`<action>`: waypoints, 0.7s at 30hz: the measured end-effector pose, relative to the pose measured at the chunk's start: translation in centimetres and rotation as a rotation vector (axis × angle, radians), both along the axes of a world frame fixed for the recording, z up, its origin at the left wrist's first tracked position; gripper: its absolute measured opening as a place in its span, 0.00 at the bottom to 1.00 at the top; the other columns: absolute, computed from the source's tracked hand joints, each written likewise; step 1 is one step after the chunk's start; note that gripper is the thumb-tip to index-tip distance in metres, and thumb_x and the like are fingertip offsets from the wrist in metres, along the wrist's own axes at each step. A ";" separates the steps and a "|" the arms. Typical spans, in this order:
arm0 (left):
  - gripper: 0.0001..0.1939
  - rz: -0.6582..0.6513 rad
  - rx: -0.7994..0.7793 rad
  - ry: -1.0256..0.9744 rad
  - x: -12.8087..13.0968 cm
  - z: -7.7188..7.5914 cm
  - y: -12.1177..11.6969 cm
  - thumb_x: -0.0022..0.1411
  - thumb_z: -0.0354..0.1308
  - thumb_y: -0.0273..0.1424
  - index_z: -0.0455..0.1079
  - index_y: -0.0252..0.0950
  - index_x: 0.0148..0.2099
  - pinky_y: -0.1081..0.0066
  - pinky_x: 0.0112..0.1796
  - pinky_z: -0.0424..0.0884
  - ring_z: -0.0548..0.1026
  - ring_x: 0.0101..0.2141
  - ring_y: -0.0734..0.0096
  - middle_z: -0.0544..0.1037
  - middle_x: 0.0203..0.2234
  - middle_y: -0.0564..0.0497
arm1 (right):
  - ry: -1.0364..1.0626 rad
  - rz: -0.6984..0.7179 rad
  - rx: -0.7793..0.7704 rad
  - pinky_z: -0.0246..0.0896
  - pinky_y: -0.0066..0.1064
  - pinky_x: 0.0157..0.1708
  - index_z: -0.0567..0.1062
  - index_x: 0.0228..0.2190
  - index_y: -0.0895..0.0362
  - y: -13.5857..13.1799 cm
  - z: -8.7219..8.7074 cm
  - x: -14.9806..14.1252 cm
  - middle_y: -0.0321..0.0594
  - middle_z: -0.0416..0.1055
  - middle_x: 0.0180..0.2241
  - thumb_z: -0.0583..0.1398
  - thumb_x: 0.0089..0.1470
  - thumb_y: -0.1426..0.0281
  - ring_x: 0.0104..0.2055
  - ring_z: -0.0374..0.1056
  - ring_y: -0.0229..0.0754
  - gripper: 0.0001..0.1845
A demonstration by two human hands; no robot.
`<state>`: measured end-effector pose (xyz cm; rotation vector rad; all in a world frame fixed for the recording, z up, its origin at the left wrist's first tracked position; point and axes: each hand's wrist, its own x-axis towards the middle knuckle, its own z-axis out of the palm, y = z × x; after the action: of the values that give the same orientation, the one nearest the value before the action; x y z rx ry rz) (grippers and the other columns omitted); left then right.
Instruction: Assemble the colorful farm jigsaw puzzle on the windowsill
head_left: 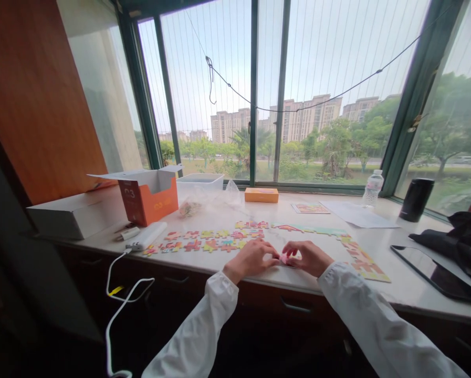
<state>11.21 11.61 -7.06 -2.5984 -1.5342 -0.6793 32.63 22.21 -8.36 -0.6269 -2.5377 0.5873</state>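
Note:
My left hand (251, 260) and my right hand (308, 258) meet over the white stone counter (400, 278), their fingertips pinching a small pink jigsaw piece (284, 258) between them. Loose, colourful jigsaw pieces (203, 241) lie in rows to the left of my hands. A joined strip of puzzle pieces (310, 230) runs across the counter beyond them, and it meets another joined section (363, 261) at the right. White sleeves cover both my forearms. Part of the pink piece is hidden by my fingers.
An orange box (148, 197), a white box (75, 212) and a plastic tub (199, 184) stand at the back left. A water bottle (373, 188), a black cylinder (416, 199) and a dark tablet (436, 273) are on the right. A white cable (117, 310) hangs over the counter's front edge.

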 end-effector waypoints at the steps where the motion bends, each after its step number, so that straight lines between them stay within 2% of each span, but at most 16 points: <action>1: 0.13 0.004 0.019 -0.007 -0.4 0.3 0.0 0.67 0.57 0.41 0.78 0.43 0.48 0.62 0.55 0.65 0.76 0.45 0.64 0.81 0.43 0.50 | 0.011 -0.005 0.008 0.67 0.35 0.39 0.79 0.36 0.52 0.2 0.3 -0.3 0.38 0.79 0.32 0.64 0.51 0.66 0.34 0.73 0.43 0.08; 3: 0.14 0.050 0.065 -0.021 -1.8 1.3 0.4 0.66 0.58 0.41 0.77 0.43 0.49 0.62 0.56 0.64 0.76 0.48 0.63 0.81 0.45 0.50 | 0.051 -0.020 0.032 0.67 0.35 0.39 0.78 0.36 0.53 0.8 0.8 -1.2 0.38 0.79 0.32 0.64 0.52 0.67 0.34 0.74 0.43 0.08; 6: 0.14 0.183 0.082 0.002 -5.6 3.0 1.8 0.64 0.61 0.41 0.77 0.44 0.49 0.62 0.54 0.67 0.75 0.50 0.61 0.81 0.46 0.50 | 0.084 -0.049 0.072 0.67 0.35 0.40 0.77 0.35 0.53 2.1 1.6 -3.5 0.37 0.79 0.33 0.63 0.52 0.66 0.34 0.73 0.42 0.07; 10: 0.17 0.391 -0.081 0.049 -12.0 4.6 5.1 0.58 0.65 0.43 0.78 0.43 0.48 0.67 0.48 0.71 0.78 0.45 0.62 0.82 0.43 0.51 | 0.062 -0.051 0.071 0.66 0.34 0.39 0.76 0.35 0.52 4.4 2.5 -8.4 0.35 0.79 0.33 0.65 0.51 0.66 0.34 0.73 0.41 0.07; 13: 0.20 0.432 -0.175 0.049 -15.6 4.3 7.1 0.55 0.67 0.42 0.77 0.41 0.49 0.67 0.48 0.71 0.78 0.46 0.61 0.82 0.44 0.49 | 0.056 -0.039 0.048 0.65 0.32 0.38 0.76 0.35 0.52 6.2 2.7 -12.8 0.35 0.79 0.34 0.66 0.49 0.67 0.36 0.73 0.40 0.08; 15: 0.24 0.417 -0.186 0.028 -16.9 3.5 7.8 0.55 0.67 0.42 0.75 0.39 0.52 0.66 0.47 0.72 0.78 0.46 0.60 0.81 0.45 0.46 | 0.067 -0.022 0.042 0.65 0.32 0.39 0.75 0.35 0.53 7.4 2.2 -15.6 0.35 0.79 0.35 0.67 0.49 0.67 0.37 0.73 0.40 0.10; 18: 0.30 0.359 -0.180 0.045 -17.6 2.2 8.0 0.54 0.68 0.43 0.71 0.39 0.58 0.64 0.46 0.72 0.78 0.47 0.57 0.80 0.48 0.44 | 0.043 -0.015 0.085 0.64 0.32 0.39 0.74 0.36 0.54 9.0 0.6 -18.8 0.36 0.78 0.36 0.69 0.46 0.66 0.39 0.73 0.41 0.14; 21: 0.29 0.381 -0.166 0.109 -17.4 1.4 8.0 0.57 0.66 0.40 0.70 0.39 0.60 0.62 0.45 0.73 0.78 0.47 0.54 0.80 0.48 0.42 | -0.023 -0.042 0.130 0.62 0.31 0.38 0.74 0.35 0.54 10.2 -1.4 -20.3 0.36 0.76 0.34 0.70 0.45 0.64 0.37 0.71 0.42 0.15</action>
<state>-6.19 19.62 -5.67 -2.2943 -2.0436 -0.3825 12.37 32.38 -9.77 -0.6413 -2.5535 0.3986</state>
